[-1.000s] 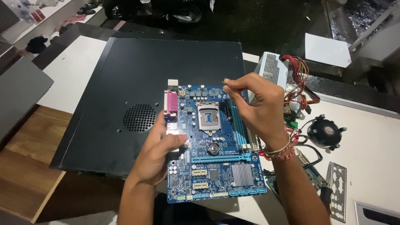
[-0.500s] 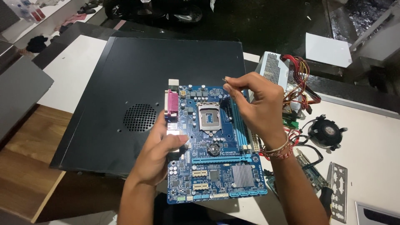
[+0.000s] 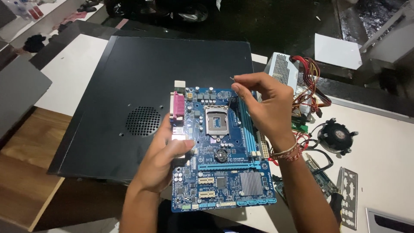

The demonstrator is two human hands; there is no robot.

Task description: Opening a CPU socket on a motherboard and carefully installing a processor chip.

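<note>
- Almost nothing has moved since the earlier frame: both hands stay on the blue motherboard, in the same pose
- The left hand grips the board's left edge, thumb on top and fingers closed under it
- The right hand is over the upper right corner; its fingers are pinched shut on a small thin metal part, too small to tell what it is
- The board lies partly on the black computer case, and its lower end hangs over the case edge
- To the right, near the board, are a power supply with coloured cables, a round cooler fan and a metal port plate on the white bench
- The case top to the left is free; the right side is crowded
</note>
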